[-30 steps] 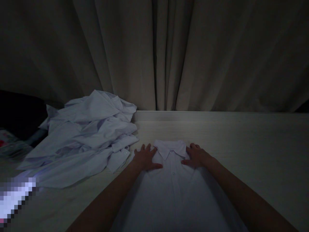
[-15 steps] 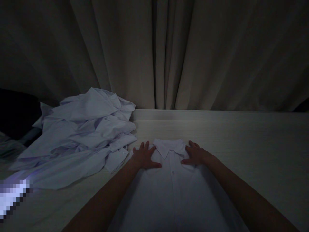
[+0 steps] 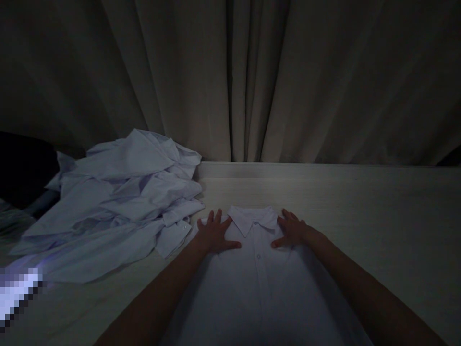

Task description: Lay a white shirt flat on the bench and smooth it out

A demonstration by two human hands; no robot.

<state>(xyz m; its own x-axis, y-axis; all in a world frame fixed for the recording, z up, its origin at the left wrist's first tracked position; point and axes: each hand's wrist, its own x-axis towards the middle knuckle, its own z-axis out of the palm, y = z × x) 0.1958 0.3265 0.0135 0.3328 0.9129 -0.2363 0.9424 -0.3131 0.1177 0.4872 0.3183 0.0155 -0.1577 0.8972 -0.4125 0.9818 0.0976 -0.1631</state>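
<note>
A white button-up shirt [image 3: 248, 288] lies front side up on a pale surface, its collar [image 3: 252, 218] pointing away from me and its placket running down the middle. My left hand [image 3: 216, 235] rests flat on the shoulder left of the collar, fingers spread and thumb toward the buttons. On the opposite shoulder my right hand [image 3: 291, 230] lies the same way, fingers apart. Neither hand grips the cloth. The shirt's lower part runs out of view at the bottom, and its sleeves are mostly hidden by my arms.
A crumpled heap of white shirts [image 3: 133, 192] lies to the left, with a button cuff near my left hand. Beyond it is a dark black item [image 3: 25, 163]. Grey-brown curtains [image 3: 201, 81] hang behind the surface [image 3: 360, 206]. A bright pixelated patch [image 3: 18, 288] covers the lower left.
Both hands stay almost still on the shirt's shoulders. The view has shifted very slightly; the shirt and the heap look the same.
</note>
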